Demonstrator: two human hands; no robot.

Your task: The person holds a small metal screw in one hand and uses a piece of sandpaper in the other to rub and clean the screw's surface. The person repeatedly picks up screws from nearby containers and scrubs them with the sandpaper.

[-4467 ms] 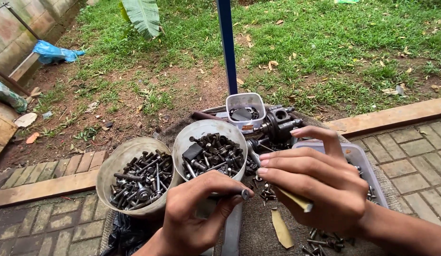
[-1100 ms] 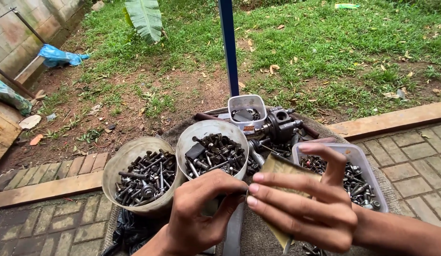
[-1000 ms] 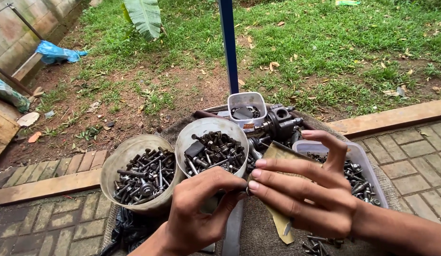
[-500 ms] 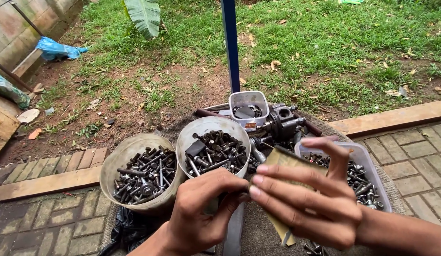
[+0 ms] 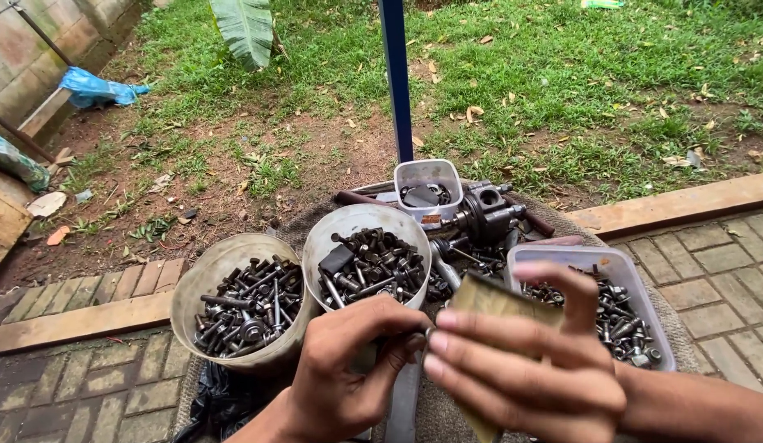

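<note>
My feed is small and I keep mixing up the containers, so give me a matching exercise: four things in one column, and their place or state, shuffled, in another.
Things:
1. round bucket
2. small square tub
3. rectangular clear tub
4. tan strip

Places or states:
A. farthest back, beside the blue pole
B. held in the right hand
C. far left, full of dark bolts
D. on the right, behind the right hand

Pairs: 1-C, 2-A, 3-D, 4-B

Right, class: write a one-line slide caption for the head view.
Left hand and right hand rub a small bolt with tan sandpaper above two round tubs of bolts.
</note>
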